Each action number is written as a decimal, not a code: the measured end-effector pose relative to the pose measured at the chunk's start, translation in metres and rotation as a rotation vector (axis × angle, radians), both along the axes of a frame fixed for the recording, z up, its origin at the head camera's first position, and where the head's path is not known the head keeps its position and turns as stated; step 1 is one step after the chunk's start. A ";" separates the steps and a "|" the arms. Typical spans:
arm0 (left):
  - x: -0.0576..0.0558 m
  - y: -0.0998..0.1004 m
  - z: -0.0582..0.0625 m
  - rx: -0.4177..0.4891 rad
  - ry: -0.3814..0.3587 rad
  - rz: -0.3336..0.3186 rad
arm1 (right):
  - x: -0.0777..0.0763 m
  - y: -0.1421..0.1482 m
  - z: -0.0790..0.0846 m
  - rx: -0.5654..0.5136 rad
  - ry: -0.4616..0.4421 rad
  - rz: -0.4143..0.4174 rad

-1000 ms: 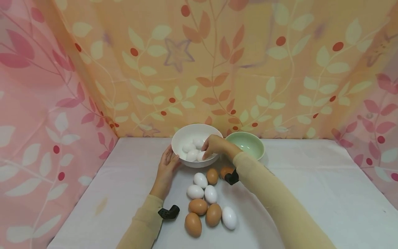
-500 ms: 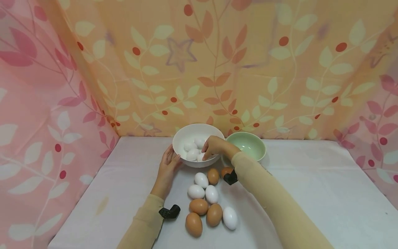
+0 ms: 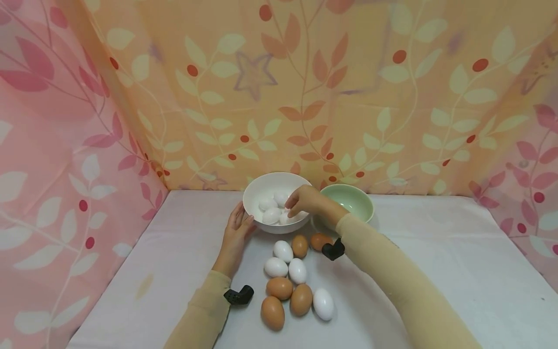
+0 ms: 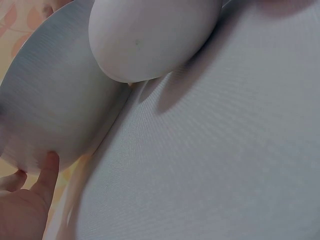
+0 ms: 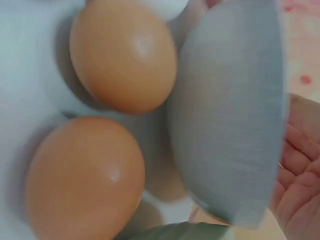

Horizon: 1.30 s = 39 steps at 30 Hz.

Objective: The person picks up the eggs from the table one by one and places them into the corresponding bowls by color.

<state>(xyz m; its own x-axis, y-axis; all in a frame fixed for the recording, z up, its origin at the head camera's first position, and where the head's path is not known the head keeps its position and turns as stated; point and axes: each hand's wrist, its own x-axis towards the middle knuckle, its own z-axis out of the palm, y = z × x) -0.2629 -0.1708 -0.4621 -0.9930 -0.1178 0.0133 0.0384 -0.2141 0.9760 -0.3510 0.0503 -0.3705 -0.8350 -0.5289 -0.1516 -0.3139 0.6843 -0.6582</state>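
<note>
A white bowl [image 3: 257,191] holds several white eggs [image 3: 271,216]. My left hand [image 3: 235,235] rests against the left side of this bowl, thumb and fingers on its outer wall; in the left wrist view the thumb touches the bowl [image 4: 65,100] low down. Over the bowl's right rim reaches my right hand [image 3: 307,199], its loosely bent fingertips just above the white eggs inside. The right wrist view shows its palm [image 5: 302,165] beyond the bowl's rim, with part of the fingers hidden. In front of the bowl lie brown eggs [image 3: 279,288] and white eggs [image 3: 276,267].
A light green bowl [image 3: 359,203] stands right beside the white one, partly behind my right forearm. A brown egg [image 3: 320,241] lies near the right wrist camera [image 3: 333,249]. White cloth [image 3: 436,261] covers the table, and a patterned curtain [image 3: 253,121] hangs at the back.
My right hand has drawn slightly up and right, away from the white eggs in the bowl, its fingers loosening. The left hand stays at the bowl's side.
</note>
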 end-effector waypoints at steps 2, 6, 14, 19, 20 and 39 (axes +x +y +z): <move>-0.001 0.000 0.000 0.002 0.004 -0.004 | 0.007 0.006 0.004 -0.058 -0.002 -0.007; -0.001 -0.001 -0.001 0.001 0.010 -0.007 | 0.029 0.019 0.009 -0.157 -0.009 -0.025; 0.000 -0.004 -0.003 -0.006 -0.010 0.002 | 0.069 0.048 0.004 -0.311 0.083 -0.053; 0.000 -0.006 -0.002 -0.010 -0.008 0.010 | 0.082 0.066 -0.006 -0.376 0.072 -0.148; 0.000 -0.006 -0.002 -0.012 -0.012 0.009 | 0.085 0.069 -0.008 -0.391 0.065 -0.158; 0.002 -0.001 0.000 -0.029 -0.022 -0.013 | 0.114 0.095 -0.044 -0.441 0.026 -0.188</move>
